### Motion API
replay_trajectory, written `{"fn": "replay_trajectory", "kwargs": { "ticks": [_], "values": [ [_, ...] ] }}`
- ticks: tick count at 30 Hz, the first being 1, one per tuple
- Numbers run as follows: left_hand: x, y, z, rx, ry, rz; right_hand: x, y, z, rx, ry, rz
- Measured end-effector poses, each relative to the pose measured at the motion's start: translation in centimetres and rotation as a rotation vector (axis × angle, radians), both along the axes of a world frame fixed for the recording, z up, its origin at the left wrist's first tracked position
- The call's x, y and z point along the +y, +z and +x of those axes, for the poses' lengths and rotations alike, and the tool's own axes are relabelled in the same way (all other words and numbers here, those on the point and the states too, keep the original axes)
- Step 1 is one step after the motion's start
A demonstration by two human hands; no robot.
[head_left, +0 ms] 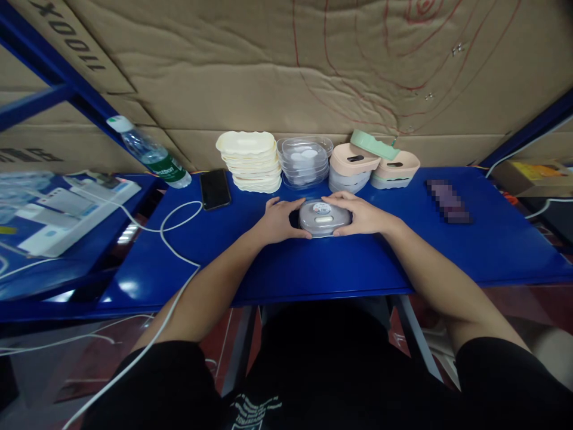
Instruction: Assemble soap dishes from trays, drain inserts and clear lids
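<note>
Fingers (pixel 296 205) of the left hand (pixel 277 222): curved, spread from the thumb by about the depth of the box, pressed to its left end. Right hand (pixel 366 216): likewise bent, fingers on the far side, thumb on the near, hold taken of the right end. Box (pixel 313 222): one, oval, clear-topped, round white label (pixel 321 208) on top; located between the front and back edges of the blue table (pixel 313 272), near its middle. Along the back edge, left to right: cream trays (pixel 250 164), one stack; clear lids (pixel 304 170), one stack, nested; pink-topped stack (pixel 353 161), grey below; second pink-topped stack (pixel 398 170), beside it; green piece (pixel 375 145), tilted, atop these two. Toward the back left corner: black phone (pixel 215 190); bottle (pixel 156 156), white cap, green label. Across the left side: white cable (pixel 181 257). Toward the right edge: dark item (pixel 447 202), pixelated. Beyond the back edge: cardboard (pixel 215 77), red curved lines at right.
</note>
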State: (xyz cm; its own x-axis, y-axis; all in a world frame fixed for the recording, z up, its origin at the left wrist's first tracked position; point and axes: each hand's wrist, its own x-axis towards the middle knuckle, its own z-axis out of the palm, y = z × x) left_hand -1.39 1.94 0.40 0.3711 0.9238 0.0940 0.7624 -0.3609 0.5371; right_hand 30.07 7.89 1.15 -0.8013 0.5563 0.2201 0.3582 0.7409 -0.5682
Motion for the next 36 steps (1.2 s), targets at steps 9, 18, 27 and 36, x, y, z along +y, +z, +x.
{"fn": "replay_trajectory", "kwargs": {
  "ticks": [9, 18, 27, 36],
  "values": [
    [-0.4, 0.1, 0.0, 0.007, -0.052, 0.052, -0.1, -0.3, -0.2, 0.016, 0.008, 0.015],
    [0.0, 0.0, -0.3, 0.087, -0.083, 0.092, 0.1, -1.7, -0.7, 0.068, 0.002, 0.066],
    [0.3, -0.7, -0.3, 0.066, -0.089, 0.099, 0.0, -1.8, -0.8, 0.069, -0.015, 0.087],
    [-0.1, -0.4, 0.0, 0.072, -0.068, 0.077, 0.0, -1.1, -0.8, 0.010, -0.008, 0.049]
  ]
}}
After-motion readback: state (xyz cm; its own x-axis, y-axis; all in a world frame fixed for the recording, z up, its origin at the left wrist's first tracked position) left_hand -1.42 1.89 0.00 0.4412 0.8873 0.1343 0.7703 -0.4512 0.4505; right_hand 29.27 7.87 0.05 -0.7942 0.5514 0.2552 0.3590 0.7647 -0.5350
